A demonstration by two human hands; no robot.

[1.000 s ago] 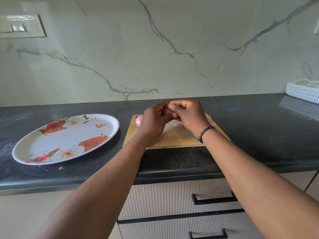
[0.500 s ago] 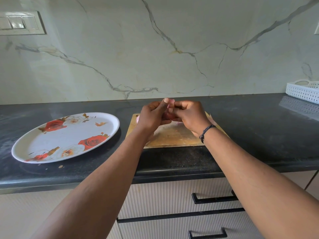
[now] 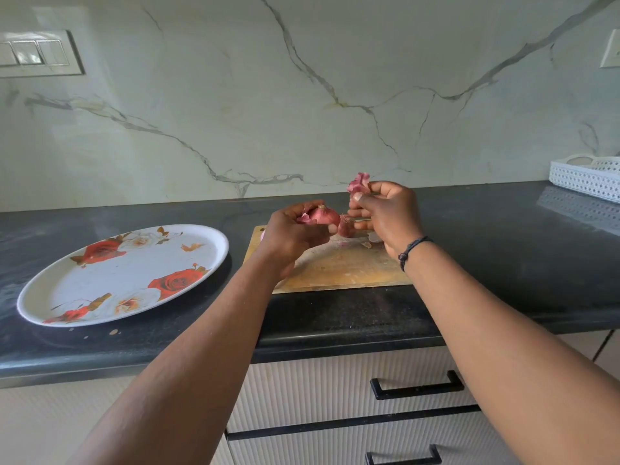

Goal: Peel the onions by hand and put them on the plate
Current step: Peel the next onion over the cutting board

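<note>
Nearest me, below my forearms, stands a ribbed white cabinet front (image 3: pixel 335 391) with three black bar handles in view, one of them cut off by the lower edge. Above it runs the dark speckled tabletop (image 3: pixel 486 263), its front lip glossy.

My left hand (image 3: pixel 292 234) holds one red onion (image 3: pixel 322 215), fingers curled round it, root tuft up, a loose flap of skin hanging off its left side. The onion is held up off the wooden cutting board (image 3: pixel 335 266) that lies directly beneath both hands. My right hand (image 3: pixel 389 213), with a dark cord bracelet (image 3: pixel 411 251) at the wrist, has its grip narrowed to a pinch on one torn piece of pink peel (image 3: pixel 358 181), raised higher than the onion and just right of it.

Between the two hands, lower down, a second onion (image 3: pixel 345 226) rests on the board. A pale pink rounded shape shows at the board's far left corner behind my left wrist; I cannot tell what it is. Small scraps lie on the board under the right hand.

Left of my left hand sits one oval white plate (image 3: pixel 100 290) printed with red roses; it carries no onion.

Far right, one white perforated basket (image 3: pixel 585 177). Behind everything, a veined marble wall (image 3: pixel 302 95); one switch panel (image 3: pixel 37 53) far upper left.
</note>
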